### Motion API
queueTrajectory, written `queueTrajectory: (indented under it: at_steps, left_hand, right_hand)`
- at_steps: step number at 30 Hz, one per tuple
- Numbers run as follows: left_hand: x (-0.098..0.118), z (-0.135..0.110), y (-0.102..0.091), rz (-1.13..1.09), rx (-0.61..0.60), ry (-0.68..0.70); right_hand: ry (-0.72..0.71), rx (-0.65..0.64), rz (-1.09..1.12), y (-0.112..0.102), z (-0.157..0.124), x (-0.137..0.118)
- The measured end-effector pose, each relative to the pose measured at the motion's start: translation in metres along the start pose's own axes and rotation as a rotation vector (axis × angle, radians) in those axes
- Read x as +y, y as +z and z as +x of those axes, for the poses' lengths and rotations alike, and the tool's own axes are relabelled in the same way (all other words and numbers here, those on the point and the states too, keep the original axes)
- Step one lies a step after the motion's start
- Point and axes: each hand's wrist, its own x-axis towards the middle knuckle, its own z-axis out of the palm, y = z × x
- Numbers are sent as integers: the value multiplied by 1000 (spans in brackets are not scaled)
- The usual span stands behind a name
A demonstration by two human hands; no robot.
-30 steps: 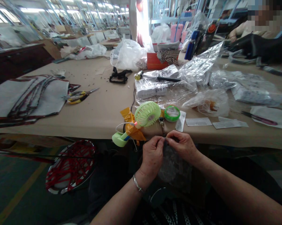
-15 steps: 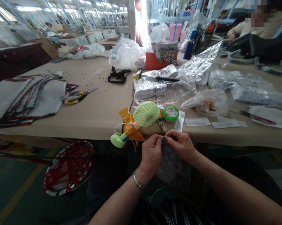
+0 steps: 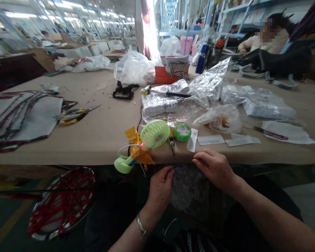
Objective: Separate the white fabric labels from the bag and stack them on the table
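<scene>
My left hand (image 3: 161, 187), with a bracelet at the wrist, is in front of the table edge, thumb and forefinger closed together. What they hold, if anything, is too small to make out. Apart from it, my right hand (image 3: 216, 169) hovers by the edge with its fingertips pressed together, their contents also hidden. Between and below the hands hangs a clear plastic bag (image 3: 190, 190). A metal-tipped tool (image 3: 172, 145) points over the edge, beside a green round tub (image 3: 183, 133) with white contents. A pale strip (image 3: 192, 140) lies just beyond my right hand.
A green fan (image 3: 155, 133) is fixed at the edge with orange tape. Printed labels (image 3: 211, 139), a hammer (image 3: 167, 92), plastic-wrapped stacks (image 3: 267, 105), snips (image 3: 77, 114) and bound fabric pieces (image 3: 23, 119) lie on the table (image 3: 115, 129). A red-wrapped round frame (image 3: 64, 203) is lower left. Another person (image 3: 271, 38) sits far right.
My hands, together at the table edge before, have moved apart: the left down and toward me, the right outward to the right. The camera view has shifted slightly.
</scene>
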Motion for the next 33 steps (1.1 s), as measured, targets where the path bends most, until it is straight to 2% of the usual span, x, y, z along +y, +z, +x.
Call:
queueTrajectory:
  at_steps: [2,4,9,12,16,18,21,24,27,29,31,33]
  left_hand:
    - [-8,1,2,7,-20,-6]
    - [-13,1,5,15,-24,-19]
    - [-4,-3,17,-97,-75,-83]
    - [11,-5,28,-354,-166,-241]
    - [34,-2,45,-883,-320,-500]
    - [43,1,52,-1066,-339,-528]
    - [49,5,60,-1138,-300,-505]
    - [50,6,63,-1062,-291,-526]
    - [49,3,63,-950,-283,-577]
    - [47,1,63,-900,-276,-607]
    - [45,0,63,-877,-271,-627]
    - [42,0,65,-860,-272,-636]
  right_hand:
    - [-50,59,-195,-2,3,11]
    - [-94,59,-314,0,5,18]
    - [-181,112,-317,7,6,27]
    - [-225,170,-220,5,2,28]
    - [-326,174,-68,-2,-14,18]
    - [-380,124,-15,-4,-26,10]
    - [-422,75,15,-8,-39,3]
    - [-364,100,-30,-15,-35,8]
    - [-134,97,-235,-21,-20,22]
    - [-6,46,-384,-23,-10,30]
    - [33,-5,-474,-22,-7,35]
    - [12,-13,-498,-20,-8,39]
